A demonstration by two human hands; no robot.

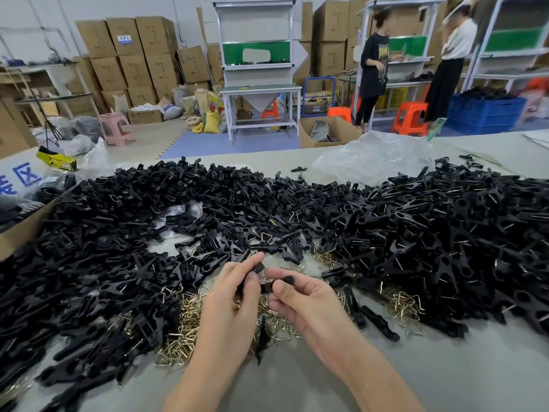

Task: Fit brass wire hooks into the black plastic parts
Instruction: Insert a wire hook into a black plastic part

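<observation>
Two hands (228, 298) (309, 304), two people (374, 63) (451, 55) (standing); black parts (416, 233), hooks (184, 331) beyond counting.

Grey table (445, 370) with heaped black plastic parts (416, 227), brass wire hooks (184, 337).

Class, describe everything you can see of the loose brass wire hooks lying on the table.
The brass wire hooks are thin, shiny, gold-coloured wire bent into angular open loops. They lie loose and tangled in flat heaps on the grey table, beneath the left hand and right hand, with a second cluster farther right. Black plastic parts ring and partly cover them.
</observation>
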